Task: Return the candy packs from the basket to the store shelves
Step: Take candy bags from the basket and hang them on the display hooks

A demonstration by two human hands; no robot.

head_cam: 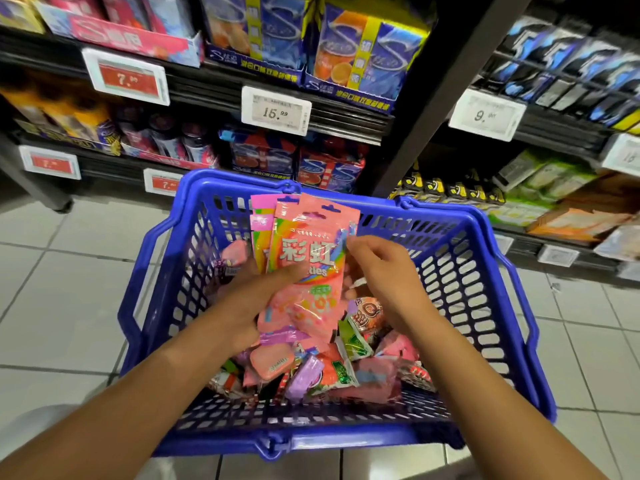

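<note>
A blue plastic basket point(485, 271) sits on the floor below me, holding several small candy packs point(311, 368) in pink, purple and green. My left hand point(249, 299) grips a stack of pink rainbow candy bags point(308, 258), held upright above the pile, thumb across the front bag. My right hand point(384, 271) pinches the right edge of the front bag with its fingertips. The store shelves point(277, 81) stand just behind the basket.
Shelves carry boxed gum and candy with price tags point(276, 110) reading 7, 15.99 and 9. A dark upright post point(436, 109) divides the left shelf bay from the right one point(554, 109). Pale tiled floor point(69, 289) surrounds the basket.
</note>
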